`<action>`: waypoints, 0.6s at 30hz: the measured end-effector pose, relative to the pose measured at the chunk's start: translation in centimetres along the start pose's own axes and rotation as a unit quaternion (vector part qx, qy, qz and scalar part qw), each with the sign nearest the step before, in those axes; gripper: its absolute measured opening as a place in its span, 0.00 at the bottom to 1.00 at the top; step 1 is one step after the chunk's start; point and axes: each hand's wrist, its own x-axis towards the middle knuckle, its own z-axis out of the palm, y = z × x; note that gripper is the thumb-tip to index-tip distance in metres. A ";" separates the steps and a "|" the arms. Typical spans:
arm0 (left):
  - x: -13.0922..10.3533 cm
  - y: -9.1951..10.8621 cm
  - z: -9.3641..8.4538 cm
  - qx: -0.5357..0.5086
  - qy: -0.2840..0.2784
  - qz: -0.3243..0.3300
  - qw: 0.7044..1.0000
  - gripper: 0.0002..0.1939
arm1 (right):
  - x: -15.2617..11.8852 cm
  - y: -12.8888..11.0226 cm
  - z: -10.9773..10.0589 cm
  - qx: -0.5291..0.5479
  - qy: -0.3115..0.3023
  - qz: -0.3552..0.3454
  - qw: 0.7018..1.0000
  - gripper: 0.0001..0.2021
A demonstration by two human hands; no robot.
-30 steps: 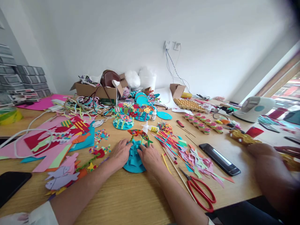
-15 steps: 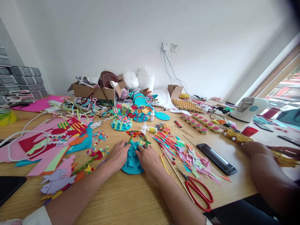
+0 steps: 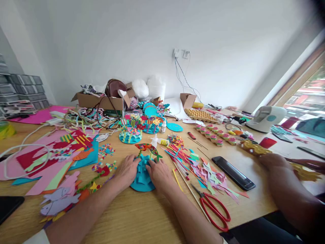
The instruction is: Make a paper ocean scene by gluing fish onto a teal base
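Observation:
A round blue paper base (image 3: 142, 181) with raised blue pieces lies on the wooden table, between my two hands. Red-orange and green paper fish (image 3: 147, 148) stand on thin stems above its far side. My left hand (image 3: 127, 170) grips the base's left side, fingertips at the raised pieces and stems. On the right side, my right hand (image 3: 158, 173) holds the same craft, its fingers bent against the blue pieces. Both sets of fingertips are partly hidden. Just beyond stand finished blue fish crafts (image 3: 130, 137) and a glue bottle (image 3: 163, 142) lying on its side.
Red-handled scissors (image 3: 214, 210), a wooden stick and a phone (image 3: 233, 173) lie to the right, beside paper scraps (image 3: 208, 171). Paper fish (image 3: 59, 201) and coloured sheets are on the left. Another person's hand (image 3: 275, 162) is at a yellow egg carton (image 3: 254, 148).
The view has shifted slightly, so most things appear a little lower and further left. Both my hands remain on the blue craft.

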 end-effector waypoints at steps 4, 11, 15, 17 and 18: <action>0.2 -0.2 0.4 0.002 0.009 -0.001 1.000 0.23 | -0.1 0.0 -0.2 -0.002 0.000 0.000 1.000 0.18; 0.3 -0.3 0.7 -0.005 0.014 -0.004 1.000 0.22 | -0.1 -0.1 -0.2 -0.003 0.000 -0.003 1.000 0.18; 0.4 -0.4 0.9 -0.008 0.014 -0.009 1.000 0.22 | -0.1 -0.1 -0.2 -0.001 0.000 0.001 1.000 0.17; 0.4 -0.5 1.0 -0.009 0.014 -0.010 1.000 0.22 | -0.1 -0.1 -0.2 0.000 0.000 0.003 1.000 0.17; 0.4 -0.5 1.0 -0.009 0.015 -0.009 1.000 0.22 | -0.1 -0.1 -0.2 0.000 0.001 0.003 1.000 0.17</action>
